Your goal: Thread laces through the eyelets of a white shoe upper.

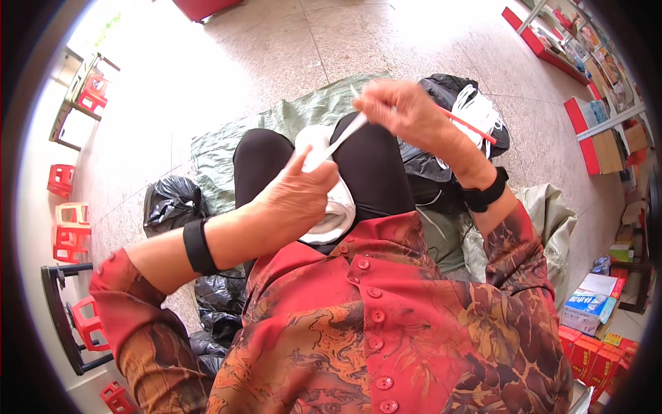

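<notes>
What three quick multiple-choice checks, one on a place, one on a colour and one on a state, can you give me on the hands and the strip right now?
1. Where does the white bundle lie?
A. on the person's lap
B. on a red stool
C. on the bare floor tiles

2. What colour is the thin stick by the right hand?
A. blue
B. red
C. green

3. How is the white strip held?
A. lying loose on the floor
B. stretched between both hands
C. hanging from the left hand alone

Answers:
1. A, it rests on the black-clad thighs.
2. B, it juts red past the right wrist.
3. B, the left hand pinches its lower end and the right hand grips its upper end.
</notes>
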{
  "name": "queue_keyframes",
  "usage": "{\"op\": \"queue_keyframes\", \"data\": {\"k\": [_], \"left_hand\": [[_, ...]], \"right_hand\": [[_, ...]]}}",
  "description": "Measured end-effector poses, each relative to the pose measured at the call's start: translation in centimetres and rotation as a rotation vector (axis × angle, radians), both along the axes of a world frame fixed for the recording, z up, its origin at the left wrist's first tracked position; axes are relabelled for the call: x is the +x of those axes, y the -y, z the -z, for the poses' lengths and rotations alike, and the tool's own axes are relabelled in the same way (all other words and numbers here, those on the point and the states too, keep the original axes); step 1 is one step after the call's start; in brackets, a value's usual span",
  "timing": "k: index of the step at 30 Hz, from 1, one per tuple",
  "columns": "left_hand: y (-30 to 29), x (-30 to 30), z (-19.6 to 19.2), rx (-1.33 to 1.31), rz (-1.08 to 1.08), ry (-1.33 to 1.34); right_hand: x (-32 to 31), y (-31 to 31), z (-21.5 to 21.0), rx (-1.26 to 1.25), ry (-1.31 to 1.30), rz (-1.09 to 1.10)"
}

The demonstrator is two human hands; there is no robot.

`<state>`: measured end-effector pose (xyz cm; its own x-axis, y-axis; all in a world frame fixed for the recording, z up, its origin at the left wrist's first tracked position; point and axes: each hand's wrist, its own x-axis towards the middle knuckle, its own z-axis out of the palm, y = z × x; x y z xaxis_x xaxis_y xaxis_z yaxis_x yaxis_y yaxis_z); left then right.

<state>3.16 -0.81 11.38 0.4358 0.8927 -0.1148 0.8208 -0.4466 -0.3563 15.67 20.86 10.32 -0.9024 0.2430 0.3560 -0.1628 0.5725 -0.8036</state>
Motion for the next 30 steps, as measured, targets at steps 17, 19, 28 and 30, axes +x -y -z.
{"op": "queue_keyframes", "data": {"k": [17,19,28,30], "left_hand": [[1.0,-2.5,5.1,-0.250,-0.428,1.353],[0.8,-2.6,4.7,-0.073,-0.365,1.041],[0.7,-4.5,7.0,-0.248,-0.510,1.352],[0.3,-5.2,7.6,-0.348,-0.851,1.830]], "right_hand": [[1.0,9.9,4.2,-0.650,0.085,-0.363],[1.2,8.4,5.0,-0.932,0.214,-0.332],[1.2,8.1,9.3,-1.401,0.117,-0.235],[1.4,8.4,9.7,-1.313,0.168,-0.226]]}}
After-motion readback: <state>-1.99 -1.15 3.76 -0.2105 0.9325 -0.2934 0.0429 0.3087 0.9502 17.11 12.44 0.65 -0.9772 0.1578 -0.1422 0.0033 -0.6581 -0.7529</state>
